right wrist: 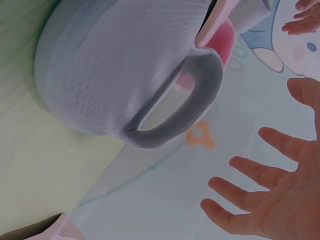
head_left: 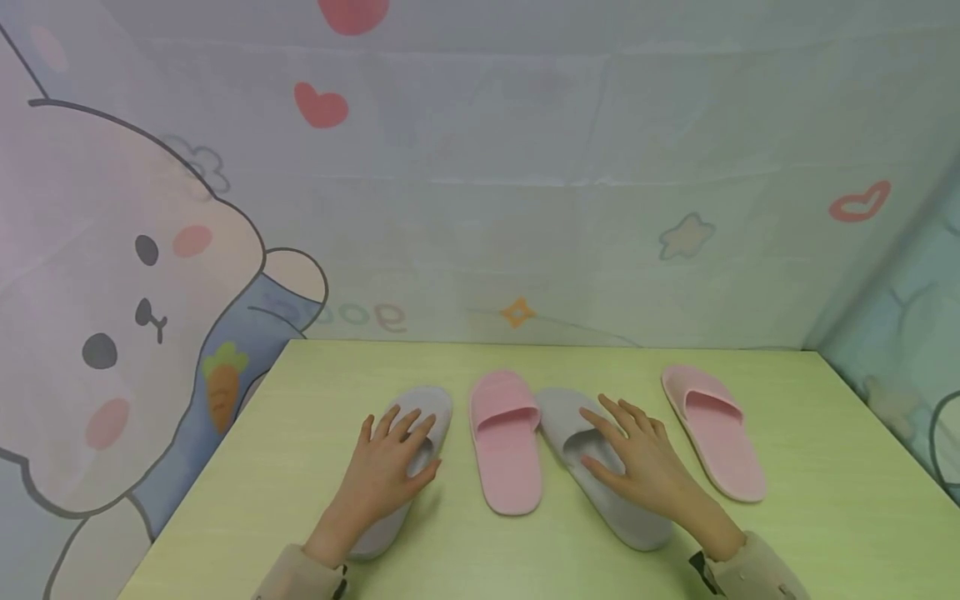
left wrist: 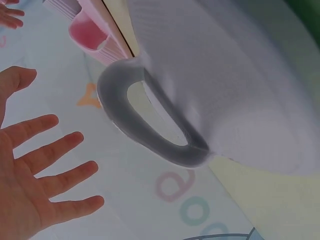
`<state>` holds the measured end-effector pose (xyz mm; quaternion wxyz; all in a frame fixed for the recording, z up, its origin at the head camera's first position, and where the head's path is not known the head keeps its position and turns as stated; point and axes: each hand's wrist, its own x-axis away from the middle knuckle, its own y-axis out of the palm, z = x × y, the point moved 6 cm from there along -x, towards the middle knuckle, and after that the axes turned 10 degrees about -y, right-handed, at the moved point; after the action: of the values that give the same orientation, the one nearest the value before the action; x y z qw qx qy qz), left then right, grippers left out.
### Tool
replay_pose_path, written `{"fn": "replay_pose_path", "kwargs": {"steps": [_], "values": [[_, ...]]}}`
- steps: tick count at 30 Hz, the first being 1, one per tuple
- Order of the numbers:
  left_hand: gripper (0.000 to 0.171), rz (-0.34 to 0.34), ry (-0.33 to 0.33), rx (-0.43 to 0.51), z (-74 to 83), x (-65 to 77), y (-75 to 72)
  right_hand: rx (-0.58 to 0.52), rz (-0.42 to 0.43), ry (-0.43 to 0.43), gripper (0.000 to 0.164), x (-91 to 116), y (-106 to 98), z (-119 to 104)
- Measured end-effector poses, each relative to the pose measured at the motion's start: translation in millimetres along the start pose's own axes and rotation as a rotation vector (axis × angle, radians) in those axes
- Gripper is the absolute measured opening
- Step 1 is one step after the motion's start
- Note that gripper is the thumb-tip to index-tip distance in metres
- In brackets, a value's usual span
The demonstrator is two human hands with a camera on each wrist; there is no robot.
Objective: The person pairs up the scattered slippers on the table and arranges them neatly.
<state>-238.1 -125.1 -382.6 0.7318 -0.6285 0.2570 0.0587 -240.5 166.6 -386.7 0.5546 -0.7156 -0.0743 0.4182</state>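
Note:
Two grey slippers and two pink slippers lie on a yellow-green table. My left hand (head_left: 386, 467) hovers above the left grey slipper (head_left: 380, 533), fingers spread and holding nothing. Over the right grey slipper (head_left: 637, 521) is my right hand (head_left: 645, 462), its fingers also spread apart. Between the grey ones lies a pink slipper (head_left: 510, 471), its toe pointing to the back. The other pink slipper (head_left: 723, 450) sits at the right, angled. Both wrist views show a gap between the palm and the grey slipper (left wrist: 225, 90) or grey slipper (right wrist: 125, 70) below it.
The table (head_left: 847, 517) ends at the back against a hanging cloth (head_left: 480, 208) printed with hearts, a star and a cartoon bear. Another cloth (head_left: 907, 333) hangs along the right side. The middle pink slipper's toe stands close against the right grey slipper.

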Motion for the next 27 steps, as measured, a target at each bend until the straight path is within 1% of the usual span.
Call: {"fn": "replay_pose_path", "kwargs": {"steps": [10, 21, 27], "values": [[0.049, 0.007, 0.019, 0.006, -6.7, -0.3, 3.5, 0.013, -0.024, -0.021, 0.057, -2.7, 1.2, 0.3], [0.049, 0.02, 0.069, -0.006, -12.7, -2.6, 9.7, 0.017, -0.034, -0.041, 0.057, -5.9, 6.9, 0.8], [0.05, -0.008, 0.071, -0.025, -16.4, -3.1, 14.3, 0.021, -0.05, -0.04, 0.057, -7.2, 10.2, 2.4]]}}
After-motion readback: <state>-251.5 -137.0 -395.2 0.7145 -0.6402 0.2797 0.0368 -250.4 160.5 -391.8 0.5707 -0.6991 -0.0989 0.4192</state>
